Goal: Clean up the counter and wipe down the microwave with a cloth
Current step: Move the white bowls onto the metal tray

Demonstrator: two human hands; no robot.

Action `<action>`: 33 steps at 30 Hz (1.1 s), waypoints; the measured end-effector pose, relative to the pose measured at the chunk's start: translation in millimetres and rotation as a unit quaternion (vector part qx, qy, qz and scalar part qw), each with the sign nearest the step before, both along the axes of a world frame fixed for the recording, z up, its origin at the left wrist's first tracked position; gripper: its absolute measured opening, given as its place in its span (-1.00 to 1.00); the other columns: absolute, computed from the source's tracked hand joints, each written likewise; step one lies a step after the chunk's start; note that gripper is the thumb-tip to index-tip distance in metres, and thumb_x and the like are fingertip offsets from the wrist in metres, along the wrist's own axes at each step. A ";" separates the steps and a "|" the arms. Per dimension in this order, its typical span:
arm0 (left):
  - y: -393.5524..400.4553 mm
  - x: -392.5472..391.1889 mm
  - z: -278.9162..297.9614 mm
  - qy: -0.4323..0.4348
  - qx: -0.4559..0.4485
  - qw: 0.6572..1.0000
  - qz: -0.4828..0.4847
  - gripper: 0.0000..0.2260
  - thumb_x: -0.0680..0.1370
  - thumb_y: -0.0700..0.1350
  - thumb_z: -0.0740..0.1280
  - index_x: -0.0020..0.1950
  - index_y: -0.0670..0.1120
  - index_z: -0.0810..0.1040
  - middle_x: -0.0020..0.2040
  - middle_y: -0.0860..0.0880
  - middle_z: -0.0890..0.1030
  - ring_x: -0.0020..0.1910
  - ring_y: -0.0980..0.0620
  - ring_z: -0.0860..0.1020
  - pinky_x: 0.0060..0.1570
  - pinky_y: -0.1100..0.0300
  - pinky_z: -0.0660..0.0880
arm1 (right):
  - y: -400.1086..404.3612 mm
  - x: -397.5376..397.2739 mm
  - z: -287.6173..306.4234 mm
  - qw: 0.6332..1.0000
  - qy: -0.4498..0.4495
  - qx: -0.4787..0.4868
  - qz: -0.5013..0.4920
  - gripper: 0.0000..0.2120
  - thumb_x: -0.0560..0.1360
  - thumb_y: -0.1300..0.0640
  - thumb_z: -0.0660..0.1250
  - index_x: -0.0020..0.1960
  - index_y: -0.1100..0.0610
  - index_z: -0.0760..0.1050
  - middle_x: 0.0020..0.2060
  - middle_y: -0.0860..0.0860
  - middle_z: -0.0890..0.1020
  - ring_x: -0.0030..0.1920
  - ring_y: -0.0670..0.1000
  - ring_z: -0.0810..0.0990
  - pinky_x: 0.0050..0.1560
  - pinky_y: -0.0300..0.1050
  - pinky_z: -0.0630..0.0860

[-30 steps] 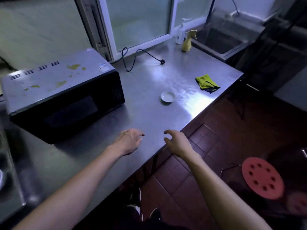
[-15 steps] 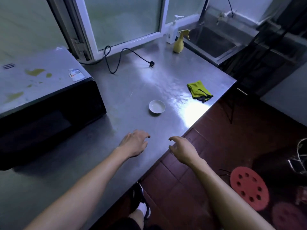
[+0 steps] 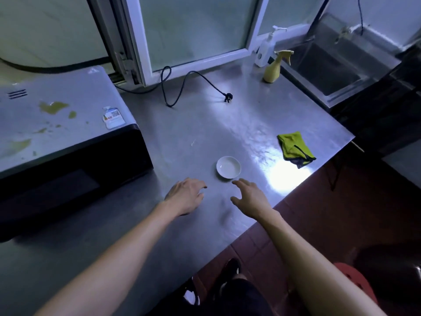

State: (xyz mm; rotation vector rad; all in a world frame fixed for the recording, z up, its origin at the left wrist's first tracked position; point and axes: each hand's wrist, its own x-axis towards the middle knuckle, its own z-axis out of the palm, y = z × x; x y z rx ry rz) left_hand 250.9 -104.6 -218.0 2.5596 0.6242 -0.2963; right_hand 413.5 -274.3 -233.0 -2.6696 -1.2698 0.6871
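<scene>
A steel counter fills the view. On its left stands a microwave with a black front and a grey top marked by yellow-brown stains. A small white dish sits near the middle. A folded yellow-green cloth lies to the right, close to the counter's edge. My left hand hovers open just left of and below the dish. My right hand is open too, its fingertips close to the dish's near rim, not touching it. Both hands hold nothing.
An unplugged black power cord curls by the window frame. A white pump bottle and a yellow spray bottle stand at the back right beside a sink. A red stool stands on the tiled floor.
Both hands have reached forward across the counter toward the dish. The view has shifted to the right, so the microwave now sits further left in frame.
</scene>
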 end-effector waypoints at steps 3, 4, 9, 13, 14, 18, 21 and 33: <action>7.0 2.4 -7.7 0.004 -0.004 1.000 0.030 -0.68 0.64 -0.01 0.17 0.39 0.05 0.44 0.41 0.01 0.45 0.39 -0.03 0.37 0.29 0.10 0.32 | 19.0 20.1 -8.2 0.999 -0.016 -0.016 0.030 -0.38 0.53 -0.08 0.32 0.52 -0.01 0.21 0.50 0.02 0.27 0.43 0.16 0.31 0.24 0.10 0.44; 8.8 3.6 -9.8 0.006 -0.006 0.999 0.042 -0.68 0.64 -0.01 0.18 0.39 0.05 0.44 0.41 0.02 0.45 0.39 -0.03 0.37 0.29 0.11 0.32 | 26.0 26.8 -11.1 0.999 -0.018 -0.024 0.038 -0.35 0.53 -0.08 0.32 0.54 -0.02 0.17 0.54 0.03 0.21 0.46 0.16 0.26 0.25 0.11 0.41; 16.6 17.3 -16.3 0.027 -0.008 0.995 0.098 -0.70 0.64 0.00 0.19 0.36 0.08 0.45 0.40 0.04 0.46 0.39 0.00 0.38 0.28 0.12 0.33 | 58.1 57.8 -28.4 0.997 -0.023 -0.025 0.075 -0.30 0.49 -0.07 0.35 0.54 -0.04 0.13 0.57 0.05 0.08 0.49 0.17 0.15 0.22 0.09 0.39; 15.9 34.8 -15.6 0.044 0.002 0.989 0.141 -0.71 0.65 -0.01 0.17 0.37 0.09 0.45 0.39 0.07 0.46 0.39 0.03 0.35 0.25 0.11 0.31 | 77.6 78.9 -41.4 0.993 -0.015 -0.024 0.117 -0.27 0.48 -0.10 0.35 0.55 -0.06 0.10 0.57 0.05 0.05 0.51 0.16 0.10 0.25 0.11 0.35; 14.6 39.2 -15.6 0.045 0.004 0.987 0.152 -0.71 0.65 -0.01 0.17 0.37 0.08 0.45 0.39 0.07 0.46 0.39 0.03 0.35 0.25 0.11 0.31 | 81.7 83.8 -45.1 0.991 -0.010 -0.023 0.128 -0.25 0.47 -0.11 0.36 0.55 -0.07 0.09 0.57 0.05 0.04 0.51 0.16 0.08 0.27 0.11 0.34; 7.9 49.2 -22.7 0.042 -0.005 0.979 0.200 -0.72 0.64 -0.02 0.19 0.35 0.06 0.48 0.37 0.07 0.49 0.38 0.03 0.37 0.24 0.16 0.32 | 96.3 101.8 -60.8 0.981 0.003 -0.040 0.189 -0.19 0.46 -0.16 0.36 0.57 -0.09 0.01 0.57 0.05 -0.01 0.52 0.16 0.04 0.32 0.12 0.30; -2.3 46.9 -29.0 0.044 -0.009 0.970 0.240 -0.75 0.62 -0.02 0.23 0.29 0.05 0.52 0.33 0.08 0.52 0.33 0.00 0.42 0.24 0.16 0.36 | 103.2 109.9 -68.6 0.971 0.002 -0.047 0.234 -0.25 0.47 -0.17 0.33 0.54 -0.10 0.07 0.56 0.04 0.04 0.50 0.17 0.09 0.31 0.13 0.32; -43.0 -26.6 -24.3 0.013 -0.001 0.930 0.368 -0.76 0.59 -0.02 0.27 0.24 0.05 0.55 0.27 0.07 0.57 0.24 -0.02 0.51 0.19 0.14 0.46 | 126.1 48.9 -57.1 0.935 0.005 -0.017 0.354 -0.33 0.48 -0.17 0.31 0.50 -0.07 0.17 0.51 0.03 0.19 0.46 0.18 0.16 0.27 0.17 0.37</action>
